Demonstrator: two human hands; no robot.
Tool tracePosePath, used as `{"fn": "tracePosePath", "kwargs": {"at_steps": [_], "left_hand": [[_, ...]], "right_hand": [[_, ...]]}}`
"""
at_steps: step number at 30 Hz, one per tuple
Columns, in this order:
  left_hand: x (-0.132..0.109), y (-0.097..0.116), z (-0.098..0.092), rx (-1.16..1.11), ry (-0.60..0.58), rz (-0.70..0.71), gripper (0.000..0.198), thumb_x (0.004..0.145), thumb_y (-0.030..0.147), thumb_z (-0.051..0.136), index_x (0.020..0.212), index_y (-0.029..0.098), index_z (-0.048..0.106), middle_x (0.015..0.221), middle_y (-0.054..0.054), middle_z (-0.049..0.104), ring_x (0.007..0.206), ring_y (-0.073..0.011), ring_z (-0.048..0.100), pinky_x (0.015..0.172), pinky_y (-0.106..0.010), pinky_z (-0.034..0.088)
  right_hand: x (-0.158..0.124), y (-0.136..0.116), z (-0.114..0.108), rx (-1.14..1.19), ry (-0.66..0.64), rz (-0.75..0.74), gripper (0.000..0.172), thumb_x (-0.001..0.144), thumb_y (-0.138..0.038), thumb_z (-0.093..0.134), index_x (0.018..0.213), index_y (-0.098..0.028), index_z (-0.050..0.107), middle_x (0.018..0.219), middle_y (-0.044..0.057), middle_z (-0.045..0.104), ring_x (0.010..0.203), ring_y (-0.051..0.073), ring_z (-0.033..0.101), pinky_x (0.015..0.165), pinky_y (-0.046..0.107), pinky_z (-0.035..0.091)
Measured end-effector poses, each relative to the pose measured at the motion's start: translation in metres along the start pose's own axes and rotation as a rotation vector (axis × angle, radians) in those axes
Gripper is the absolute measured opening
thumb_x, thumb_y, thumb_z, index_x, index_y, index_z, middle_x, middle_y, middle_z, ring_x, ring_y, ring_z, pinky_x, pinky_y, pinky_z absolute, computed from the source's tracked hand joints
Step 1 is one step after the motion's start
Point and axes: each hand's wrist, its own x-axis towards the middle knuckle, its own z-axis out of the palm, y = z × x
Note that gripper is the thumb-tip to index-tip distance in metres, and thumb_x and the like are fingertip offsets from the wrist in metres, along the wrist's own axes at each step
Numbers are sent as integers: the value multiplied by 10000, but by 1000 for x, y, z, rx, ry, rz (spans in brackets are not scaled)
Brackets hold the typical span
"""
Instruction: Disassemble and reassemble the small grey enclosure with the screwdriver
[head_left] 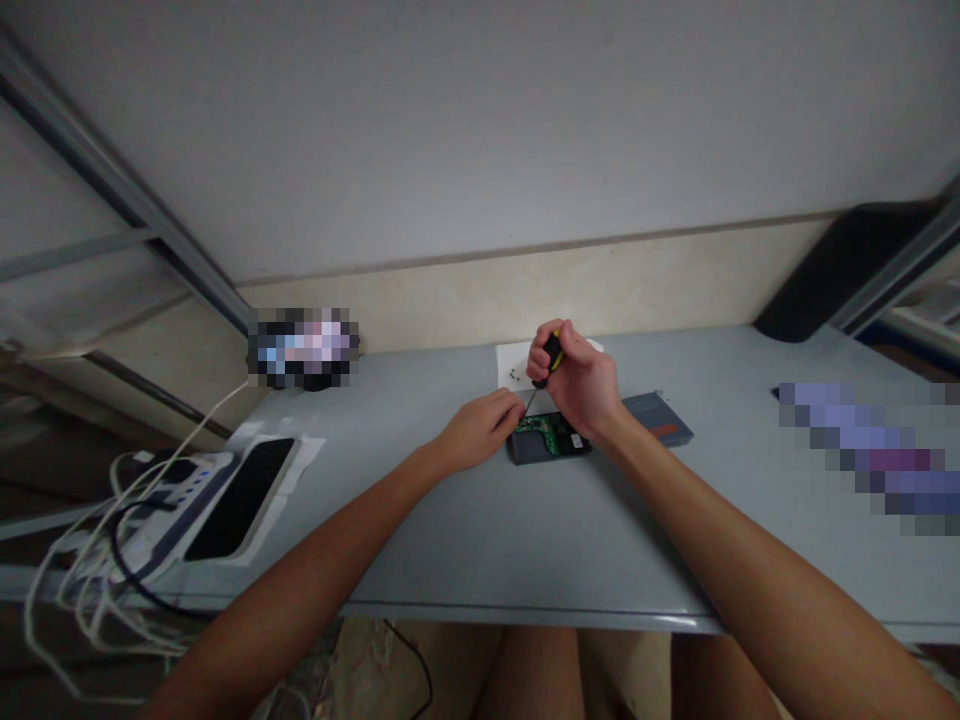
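A screwdriver (553,352) with a black and yellow handle is gripped in my right hand (589,385), its thin shaft slanting down to the left. Beneath it lies an opened dark electronic device (531,449) with a green circuit board showing. My left hand (484,430) is closed at the device's upper left corner, fingertips beside the lower end of the shaft; what they pinch is hidden. Several small dark screws (514,375) rest on a white sheet of paper (510,357) just behind. A flat grey cover (658,418) lies right of the device, partly behind my right wrist.
On the left of the grey table (420,540) are a black-screened phone (241,500), a power strip (176,510) and tangled white cables (82,590). Blurred-out items sit at the back left and far right. A dark rolled object (817,275) leans at the back right.
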Motion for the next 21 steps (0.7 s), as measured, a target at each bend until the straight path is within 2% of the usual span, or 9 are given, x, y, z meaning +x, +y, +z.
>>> {"fn": "tracePosePath", "kwargs": {"at_steps": [21], "left_hand": [[0,-2,1,-35,9,17,337,1172,375,387,1011,213,635,1000,-36,675,910,-189,623,858,-326,482]], "right_hand": [[2,-5,0,48,26,20,408,1041,-582,656,835,-235,592,719,-15,430,624,143,411,598,289,409]]}}
